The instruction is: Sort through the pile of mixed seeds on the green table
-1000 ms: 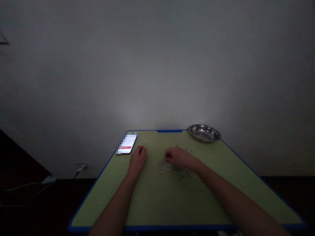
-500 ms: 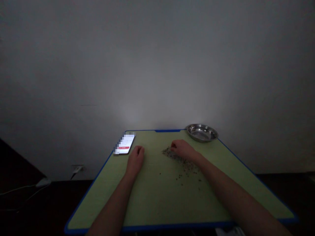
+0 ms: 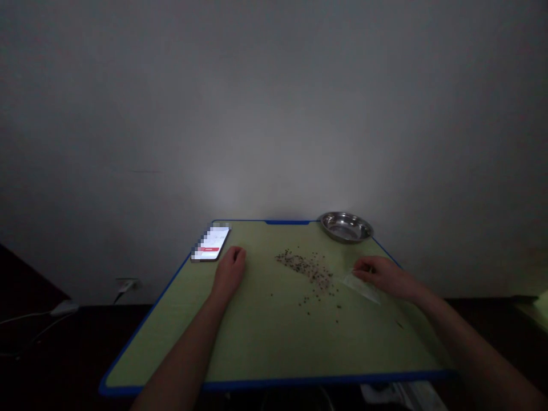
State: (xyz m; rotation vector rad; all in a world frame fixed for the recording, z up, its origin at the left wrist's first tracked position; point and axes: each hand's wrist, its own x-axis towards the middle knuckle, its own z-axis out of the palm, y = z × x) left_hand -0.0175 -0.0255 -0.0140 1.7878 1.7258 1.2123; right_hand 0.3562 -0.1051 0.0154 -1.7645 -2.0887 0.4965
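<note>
Small dark grains, like seeds or peppercorns, lie scattered over the middle of the green table. My right hand is to the right of them, its fingers pinched at the upper edge of a clear, thin plastic bag. The bag lies tilted and flat-looking beneath the fingertips. My left hand rests on the table left of the grains, curled into a loose fist with nothing visible in it.
A shallow steel bowl stands at the back right corner. A phone with a lit screen lies at the back left. The green table has a blue rim and meets a grey wall. A socket with a plug and cables are at the left.
My right hand has moved right, off the grains, to the plastic bag, which now shows. The grains are uncovered. My left hand stays in place; the view has shifted slightly.
</note>
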